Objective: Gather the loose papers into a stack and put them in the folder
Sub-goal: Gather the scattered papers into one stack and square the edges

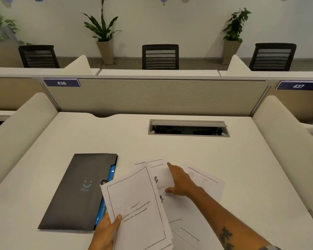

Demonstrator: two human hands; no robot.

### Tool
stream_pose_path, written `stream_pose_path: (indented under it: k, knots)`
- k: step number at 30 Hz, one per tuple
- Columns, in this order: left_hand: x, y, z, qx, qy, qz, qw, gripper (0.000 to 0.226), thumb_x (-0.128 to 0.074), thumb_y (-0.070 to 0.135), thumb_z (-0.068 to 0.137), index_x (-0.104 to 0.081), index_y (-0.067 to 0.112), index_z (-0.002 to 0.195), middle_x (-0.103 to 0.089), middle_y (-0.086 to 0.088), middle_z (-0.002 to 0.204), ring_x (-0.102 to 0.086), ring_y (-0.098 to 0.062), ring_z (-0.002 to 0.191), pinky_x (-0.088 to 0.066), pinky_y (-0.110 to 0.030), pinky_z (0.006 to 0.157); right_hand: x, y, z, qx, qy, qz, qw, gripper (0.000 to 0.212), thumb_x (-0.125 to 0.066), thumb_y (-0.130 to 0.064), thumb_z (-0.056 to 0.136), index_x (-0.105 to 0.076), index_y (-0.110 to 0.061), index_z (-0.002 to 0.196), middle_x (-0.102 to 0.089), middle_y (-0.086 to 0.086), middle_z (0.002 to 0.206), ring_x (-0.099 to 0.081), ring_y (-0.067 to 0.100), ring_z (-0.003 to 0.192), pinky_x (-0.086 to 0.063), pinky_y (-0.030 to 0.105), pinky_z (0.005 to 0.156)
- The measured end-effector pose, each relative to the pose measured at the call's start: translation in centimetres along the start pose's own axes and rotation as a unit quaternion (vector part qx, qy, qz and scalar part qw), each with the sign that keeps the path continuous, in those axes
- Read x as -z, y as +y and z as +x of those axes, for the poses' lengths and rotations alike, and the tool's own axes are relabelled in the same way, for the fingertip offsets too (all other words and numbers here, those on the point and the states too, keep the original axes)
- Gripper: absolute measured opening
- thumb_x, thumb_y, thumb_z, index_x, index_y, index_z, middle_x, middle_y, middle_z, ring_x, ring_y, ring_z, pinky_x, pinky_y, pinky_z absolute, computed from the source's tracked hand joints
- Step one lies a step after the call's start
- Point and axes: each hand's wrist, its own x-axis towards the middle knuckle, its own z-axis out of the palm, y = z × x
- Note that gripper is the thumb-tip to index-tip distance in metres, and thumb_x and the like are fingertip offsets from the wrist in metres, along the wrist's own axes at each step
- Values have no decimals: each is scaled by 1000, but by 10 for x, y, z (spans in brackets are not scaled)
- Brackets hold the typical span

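Observation:
My left hand [105, 231] grips a small stack of white papers [137, 210] by its lower left corner; the top sheet has a printed border and a chapter title. My right hand [179, 181] lies flat with fingers spread on a loose sheet [161, 175] on the desk. More loose sheets lie under and around it, one to the right [208, 183] and others near the front edge [186, 231]. A dark grey folder [76, 192] lies shut on the desk to the left, with blue items sticking out along its right edge.
The white desk [224, 156] has an open cable hatch [188, 128] at the back right. A beige partition [155, 96] closes the far side, and padded white dividers stand at left [20, 130] and right [285, 141]. Chairs and potted plants stand beyond.

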Motion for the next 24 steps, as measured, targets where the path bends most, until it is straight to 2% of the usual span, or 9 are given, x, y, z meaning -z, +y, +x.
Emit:
stream_pose_path:
  k: [3,7,12,15,17,20,24]
  knots:
    - [1,3,-1,-5,3,25,1000,58,-65,9,97,-45,8,151,-66,-16,133,-60,-36,123,-42,-51,115,8,-13,25,8,-32,-44,999,132,-91,-44,80,1,-16,169,-8,5,178,-7,29,165,-17,54,132]
    - [4,10,-2,-16,18,47,999,59,-69,15,96,-48,12,150,-68,-10,124,-60,-27,112,-43,-45,114,11,-16,42,1,-70,-101,992,140,-90,-47,80,14,-14,168,9,6,179,9,32,165,-2,60,132]
    - [6,7,3,1,32,22,999,56,-68,14,96,-51,8,148,-70,-13,128,-64,-35,120,-45,-53,113,6,-11,43,10,-63,-122,990,137,-86,-53,81,13,-15,168,-4,7,179,7,29,166,5,62,131]
    - [4,5,6,18,26,-21,999,52,-65,7,97,-51,6,147,-70,-16,126,-65,-37,117,-46,-55,111,0,-11,37,27,-44,-139,989,132,-84,-53,83,9,-18,169,-17,7,177,2,28,166,5,62,131]
    - [2,5,8,18,21,-39,999,50,-63,4,97,-51,6,146,-72,-14,121,-67,-34,110,-48,-52,107,-4,-14,32,33,-25,-140,989,129,-85,-48,83,6,-20,169,-28,7,173,-8,29,164,-1,60,131]
    - [-1,3,9,5,17,-45,999,48,-62,3,98,-51,5,145,-72,-12,115,-68,-29,103,-50,-46,101,-10,-22,25,38,9,-137,990,128,-89,-38,82,3,-21,169,-47,7,157,-36,31,147,-24,53,123]
    - [-1,-1,13,-1,18,-44,999,50,-60,3,99,-48,6,148,-66,-22,133,-63,-39,117,-45,-55,111,-19,-27,18,44,55,-89,994,130,-89,-20,82,7,-23,169,-49,5,149,-51,28,129,-39,47,112]
